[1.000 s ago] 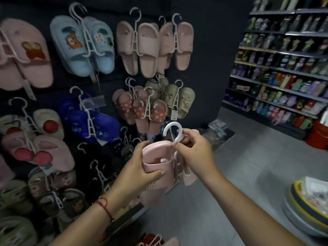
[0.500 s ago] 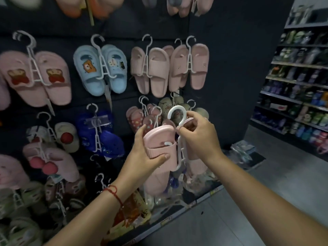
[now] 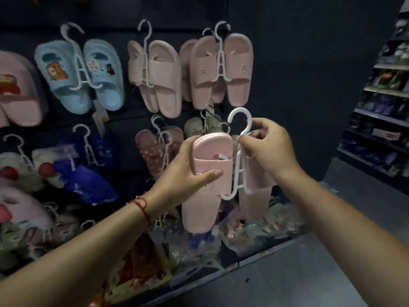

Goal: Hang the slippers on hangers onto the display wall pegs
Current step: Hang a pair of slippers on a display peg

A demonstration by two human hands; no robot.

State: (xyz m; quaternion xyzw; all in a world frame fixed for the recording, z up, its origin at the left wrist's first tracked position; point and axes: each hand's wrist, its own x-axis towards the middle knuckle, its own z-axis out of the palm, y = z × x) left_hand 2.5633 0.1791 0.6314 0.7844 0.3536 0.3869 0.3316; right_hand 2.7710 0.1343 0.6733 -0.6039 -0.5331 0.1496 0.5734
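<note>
Raised since half a second ago: pink pair (image 3: 205,173) and white hanger (image 3: 240,151), now mid-frame with the hook at the toes of the hung pink slides (image 3: 221,69); view tilted up, wall rows lower in frame.

Far left: pink bear slippers (image 3: 17,89), partly cut off. Next, blue pair (image 3: 77,74) on its hook, upper left. Below, dark blue clogs (image 3: 88,173), blurred.

Centre left: left hand (image 3: 188,171) wrapped round the near slipper of the pair, thumb across the strap, fingers behind the sole. Firm hold.

Centre: hanger hook free, on no peg yet. Target peg not distinguishable against the dark wall (image 3: 287,52).

Centre right: right hand (image 3: 265,147) pinching the hanger neck just below the hook, fingers curled. Second slipper mostly hidden behind this hand.

Far right: shelves (image 3: 385,107) of goods, blurred.

Handling, judged: foam-type slides, light, slightly squashy, matte, not slippery. Hanger thin plastic, stiff but likely to flex or snap if twisted. Best hold at the hanger neck for steering the hook; support at a slipper strap to stop swing. Risk: slipper sliding off its prong if tilted.
</note>
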